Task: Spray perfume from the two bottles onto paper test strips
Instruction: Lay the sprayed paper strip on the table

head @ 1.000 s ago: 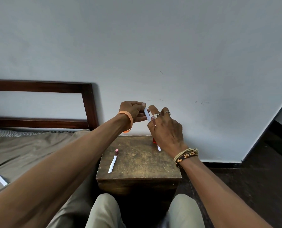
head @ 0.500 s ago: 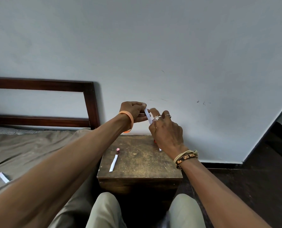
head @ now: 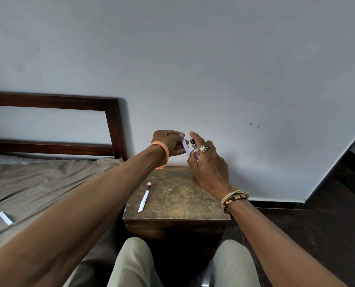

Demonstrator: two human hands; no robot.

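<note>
Two hands work above the far edge of the counter [head: 182, 195]. Right hand [head: 207, 162] wraps a small perfume bottle [head: 194, 149], clear glass with pinkish tint and a black sprayer top, index finger raised over the nozzle; grip closed around the bottle body. Left hand [head: 169, 142] pinches a white paper test strip [head: 186, 147] between thumb and fingers, strip tilted, just beside the sprayer, touching or nearly touching the bottle, cannot tell which. Both held in the air, clear of the counter top.

On the counter near its left edge: a small pink cap [head: 149, 185] standing upright, and a second white strip [head: 143, 200] lying flat just in front of it, running toward the near left corner. Second bottle not identifiable.

Orange wristband [head: 162, 154] on left wrist, thread bracelets [head: 234, 198] on right wrist, ring [head: 203, 148] on right hand. Third strip [head: 5, 218] lies on the bed [head: 38, 183] to the left, well apart from the counter. Wooden headboard [head: 114, 125] against the pale wall [head: 193, 59]. Knees [head: 135, 264] in light trousers at the counter's near edge.
</note>
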